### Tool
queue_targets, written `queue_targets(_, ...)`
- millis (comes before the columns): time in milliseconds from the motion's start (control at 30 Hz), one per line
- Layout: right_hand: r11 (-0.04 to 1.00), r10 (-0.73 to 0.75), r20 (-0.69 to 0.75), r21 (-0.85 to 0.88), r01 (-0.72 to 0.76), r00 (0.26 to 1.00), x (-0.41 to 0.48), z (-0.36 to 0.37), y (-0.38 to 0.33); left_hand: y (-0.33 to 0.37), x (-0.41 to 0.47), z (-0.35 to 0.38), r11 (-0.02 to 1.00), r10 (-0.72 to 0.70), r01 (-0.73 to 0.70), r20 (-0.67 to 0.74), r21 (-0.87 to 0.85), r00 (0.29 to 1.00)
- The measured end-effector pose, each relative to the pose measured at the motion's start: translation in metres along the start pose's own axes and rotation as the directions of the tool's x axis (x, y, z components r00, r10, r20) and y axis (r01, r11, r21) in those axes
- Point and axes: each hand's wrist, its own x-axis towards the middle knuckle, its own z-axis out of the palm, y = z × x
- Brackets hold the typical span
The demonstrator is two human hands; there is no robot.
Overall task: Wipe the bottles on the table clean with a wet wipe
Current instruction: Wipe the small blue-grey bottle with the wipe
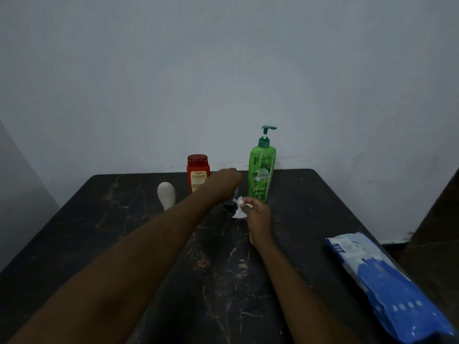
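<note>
My left hand reaches across the black table and grips the top of a small dark bottle, which it mostly hides. My right hand holds a crumpled white wet wipe against that bottle's lower side. A green pump bottle stands upright just right of the hands. Behind my left wrist a red bottle stands upright. Further left, a white bottle stands on its narrow end.
A blue and white pack of wet wipes lies at the table's right edge, partly overhanging it. A pale wall stands directly behind the table. The floor drops away dark on the right.
</note>
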Motion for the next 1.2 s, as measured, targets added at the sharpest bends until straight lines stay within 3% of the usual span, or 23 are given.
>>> queue_targets(233,0.996,0.047,-0.031,0.079,-0.045,0.998,-0.005,-0.008,-0.004,0.000,-0.026,-0.006,0.989,-0.058,0.056,-0.007,-0.140,0.998)
queue_targets(467,0.975,0.004,0.112,-0.223,0.021,0.994,-0.049,-0.031,-0.020,-0.007,-0.069,-0.010,0.923,-0.011,0.021,0.029,-0.385,1.000)
queue_targets(600,0.963,0.114,0.187,-0.261,-0.062,0.976,-0.079,-0.039,-0.029,-0.003,-0.099,-0.001,0.816,-0.002,0.012,0.019,-0.578,1.000)
queue_targets(733,0.955,0.252,0.121,-0.191,-0.227,0.960,-0.110,-0.041,-0.027,0.016,-0.130,0.016,0.672,-0.180,0.093,-0.041,-0.734,0.983)
queue_targets(900,0.961,0.275,0.071,-0.059,-0.271,0.959,-0.142,-0.040,-0.027,0.040,-0.170,0.046,0.519,-0.313,0.177,0.007,-0.836,0.950)
queue_targets(1067,0.965,0.251,0.061,-0.100,-0.244,0.966,-0.161,-0.038,-0.022,0.048,-0.202,0.061,0.602,-0.193,0.174,0.070,-0.779,0.979)
queue_targets(1200,0.965,0.166,0.078,-0.217,-0.146,0.983,-0.170,-0.043,-0.023,0.046,-0.218,0.066,0.676,-0.207,0.144,0.001,-0.722,0.978)
